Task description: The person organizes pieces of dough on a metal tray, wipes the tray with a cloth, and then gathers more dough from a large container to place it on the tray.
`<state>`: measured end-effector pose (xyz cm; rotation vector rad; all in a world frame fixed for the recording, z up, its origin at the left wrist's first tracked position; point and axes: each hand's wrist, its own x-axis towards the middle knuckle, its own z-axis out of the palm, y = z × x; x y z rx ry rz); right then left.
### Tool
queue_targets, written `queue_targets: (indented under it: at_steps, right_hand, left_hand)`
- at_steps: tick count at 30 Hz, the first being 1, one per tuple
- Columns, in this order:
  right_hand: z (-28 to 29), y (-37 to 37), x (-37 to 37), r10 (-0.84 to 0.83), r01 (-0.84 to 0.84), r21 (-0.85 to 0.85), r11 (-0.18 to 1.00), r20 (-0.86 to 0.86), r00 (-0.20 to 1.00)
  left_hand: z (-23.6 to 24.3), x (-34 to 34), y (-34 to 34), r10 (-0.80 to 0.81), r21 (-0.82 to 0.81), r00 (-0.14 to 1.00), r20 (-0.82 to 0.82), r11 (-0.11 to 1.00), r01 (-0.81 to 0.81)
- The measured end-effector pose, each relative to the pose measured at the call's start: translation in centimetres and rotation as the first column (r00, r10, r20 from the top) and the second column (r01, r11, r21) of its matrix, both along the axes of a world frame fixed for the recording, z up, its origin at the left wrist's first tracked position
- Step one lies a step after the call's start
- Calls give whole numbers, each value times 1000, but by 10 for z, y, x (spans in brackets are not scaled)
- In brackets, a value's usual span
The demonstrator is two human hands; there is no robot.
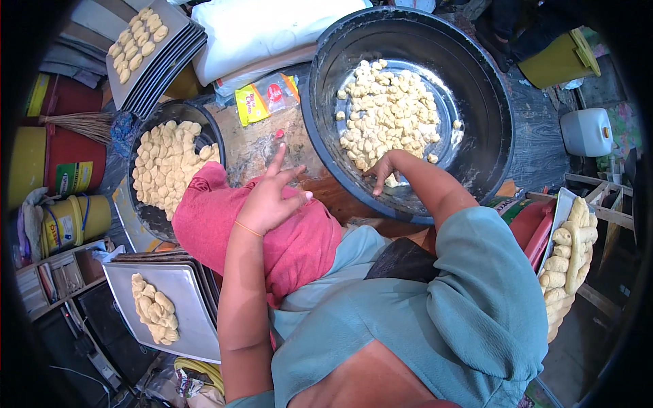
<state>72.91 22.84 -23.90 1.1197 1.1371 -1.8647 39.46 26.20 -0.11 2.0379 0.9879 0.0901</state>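
Note:
My left hand (273, 197) is raised above a pink towel (258, 238) over my lap, its fingers spread and nothing in them. To the right, my right hand (386, 168) reaches over the near rim of a large black basin (486, 129). Its fingers point down, apart, at the near edge of a heap of pale dough pieces (388, 112). Light dough shows just beside the fingertips. A smaller black basin (214, 122) at the left holds more dough pieces (166, 163), packed closely together.
Stacked baking trays (160, 58) with shaped dough stand at the far left. Another tray stack (180, 299) is near left, and a dough-laden tray (571, 258) is at right. A yellow packet (252, 105) lies between the basins. Yellow buckets (558, 61) and a white jug (586, 132) stand around.

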Motion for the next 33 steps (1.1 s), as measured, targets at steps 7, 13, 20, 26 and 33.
queue_targets:
  at_steps: [7, 13, 20, 26, 33]
  right_hand:
    - [-1, 0, -1, -28, 28, -21, 999, 18, 999]
    - [-4, 2, -1, -7, 8, -48, 999, 16, 1000]
    - [-2, 4, -2, 0, 1, -31, 1000, 14, 1000]
    - [0, 9, -7, 24, -23, -33, 999, 35, 999]
    - [-8, 8, -3, 51, -49, -59, 997, 18, 999]
  left_hand:
    - [0, -1, -1, 5, 6, 1000, 30, 1000, -6]
    - [2, 0, -1, 17, -19, 1000, 24, 1000, -16]
    - [-2, -2, 0, 5, 8, 1000, 23, 1000, -6]
    - [35, -2, -20, 83, 46, 940, 332, 994, -104]
    - [170, -36, -78, -341, 226, 403, 849, 925, 305]
